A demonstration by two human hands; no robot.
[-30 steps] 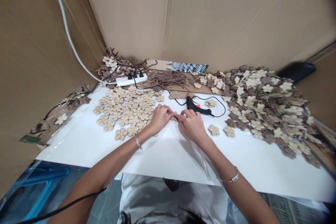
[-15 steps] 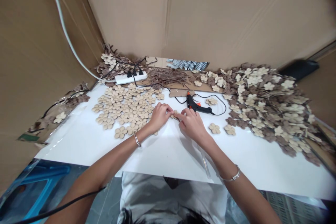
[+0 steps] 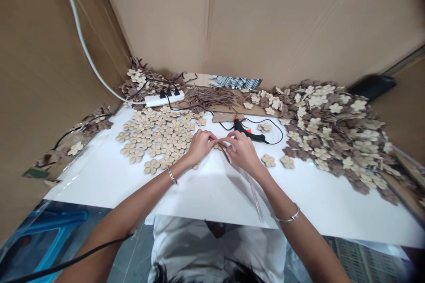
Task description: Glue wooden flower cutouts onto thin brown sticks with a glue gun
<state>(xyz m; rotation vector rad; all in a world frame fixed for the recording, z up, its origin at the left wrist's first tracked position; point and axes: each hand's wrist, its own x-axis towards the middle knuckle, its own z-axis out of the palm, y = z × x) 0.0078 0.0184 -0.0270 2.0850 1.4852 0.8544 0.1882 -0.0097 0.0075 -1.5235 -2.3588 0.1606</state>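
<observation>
My left hand [image 3: 201,147] is closed, with thumb and fingertips pinching a beige flower cutout [image 3: 217,146] that they mostly hide. Facing it, my right hand [image 3: 244,150] bends its fingers round a thin brown cord [image 3: 226,155], and its index fingertip reaches the flower. Both hands meet just above the white tabletop [image 3: 206,194]. Left of them spreads a layer of beige flower cutouts [image 3: 159,135]. Just beyond my right hand lies a black glue gun [image 3: 249,132] with an orange tip and trigger.
A white power strip [image 3: 165,98] with black plugs lies at the back left. Behind is a bundle of brown cords [image 3: 212,97]. Brown and beige flowers form a big pile [image 3: 332,128] on the right. A clear stick [image 3: 255,199] lies near the front edge. Cardboard walls [image 3: 259,17] enclose the table.
My right fingers have lifted and curled slightly, and more of the brown cord shows beneath them. My left hand keeps its pinch. The view has shifted a little.
</observation>
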